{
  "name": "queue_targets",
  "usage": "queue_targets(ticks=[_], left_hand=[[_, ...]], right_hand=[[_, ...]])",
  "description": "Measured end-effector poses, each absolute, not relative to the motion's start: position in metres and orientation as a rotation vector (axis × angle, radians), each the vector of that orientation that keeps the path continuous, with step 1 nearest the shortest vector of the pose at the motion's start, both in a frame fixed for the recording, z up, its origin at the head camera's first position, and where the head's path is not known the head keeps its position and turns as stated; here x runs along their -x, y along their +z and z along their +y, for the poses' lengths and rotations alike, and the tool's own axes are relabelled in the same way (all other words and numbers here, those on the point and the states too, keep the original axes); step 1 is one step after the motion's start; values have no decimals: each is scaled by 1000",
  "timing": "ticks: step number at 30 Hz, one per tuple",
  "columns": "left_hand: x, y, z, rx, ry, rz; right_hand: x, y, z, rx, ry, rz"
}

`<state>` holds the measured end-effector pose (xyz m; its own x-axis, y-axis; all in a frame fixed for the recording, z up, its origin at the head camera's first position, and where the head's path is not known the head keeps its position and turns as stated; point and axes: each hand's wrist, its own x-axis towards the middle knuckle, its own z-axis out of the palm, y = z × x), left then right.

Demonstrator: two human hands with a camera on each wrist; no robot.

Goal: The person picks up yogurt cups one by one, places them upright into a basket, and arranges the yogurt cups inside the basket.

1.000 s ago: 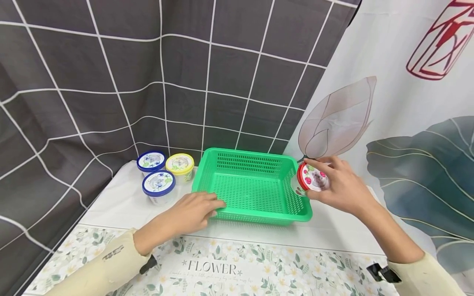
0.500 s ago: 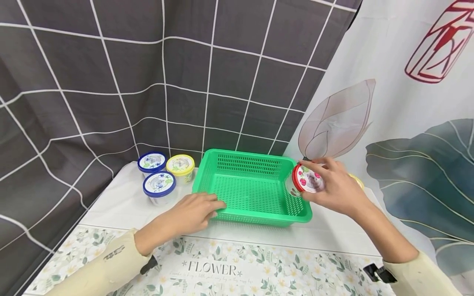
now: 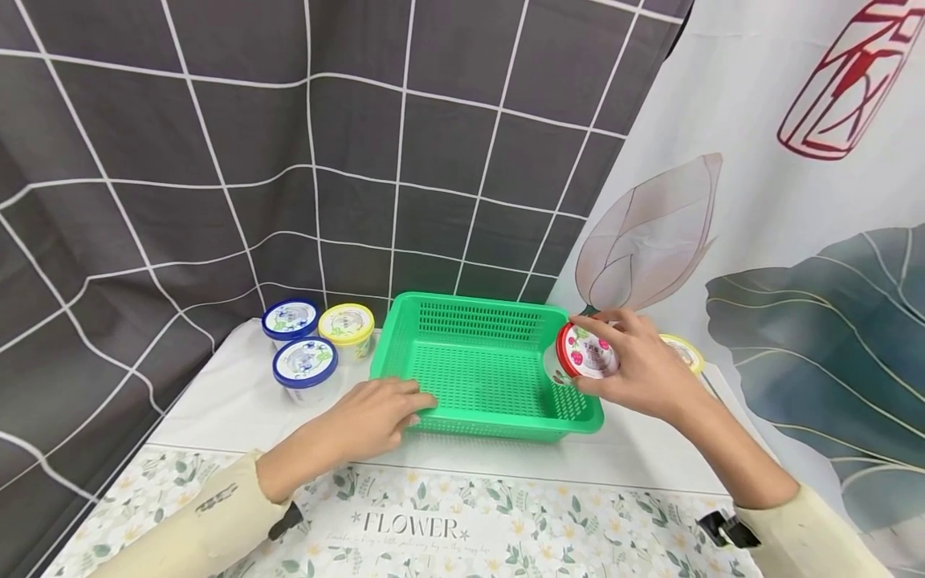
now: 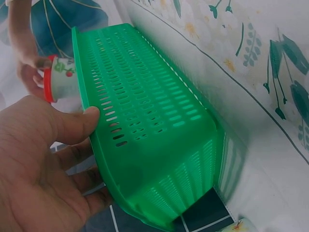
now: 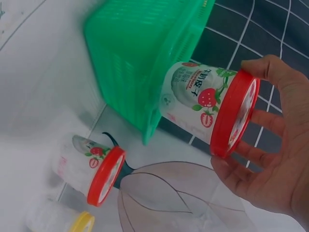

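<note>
Evidently, the right hand (image 3: 639, 368) pinches a strawberry tub (image 5: 193, 96) by its red lid (image 5: 231, 113), tilted at the right end of the green basket (image 3: 499, 424); the left hand (image 3: 376, 416) grips the basket's near-left edge. Should the lid (its only hold, to my eye) loosen, the tub could drop; carried too low, it might snag.

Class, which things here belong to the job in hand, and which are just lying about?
Likely in the job:
red-lidded tub, held in the right hand
green basket, gripped by the left hand

Lying about, perhaps waiting:
two blue-lidded tubs
two yellow-lidded tubs
second red-lidded tub (right wrist view)
</note>
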<state>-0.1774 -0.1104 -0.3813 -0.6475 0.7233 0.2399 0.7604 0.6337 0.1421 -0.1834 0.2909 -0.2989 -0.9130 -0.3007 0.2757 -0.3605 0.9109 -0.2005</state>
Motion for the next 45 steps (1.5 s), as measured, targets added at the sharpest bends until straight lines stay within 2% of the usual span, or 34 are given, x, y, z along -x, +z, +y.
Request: queue_targets(ticks=[23,45], left_hand=[[177,-384,-112,1227,-356,-2679],[174,-380,-110,1232,-359,-2669]], right_hand=[[188,-327,277,-598,310,-2882],[191,-338,267,-647,308,-2969]])
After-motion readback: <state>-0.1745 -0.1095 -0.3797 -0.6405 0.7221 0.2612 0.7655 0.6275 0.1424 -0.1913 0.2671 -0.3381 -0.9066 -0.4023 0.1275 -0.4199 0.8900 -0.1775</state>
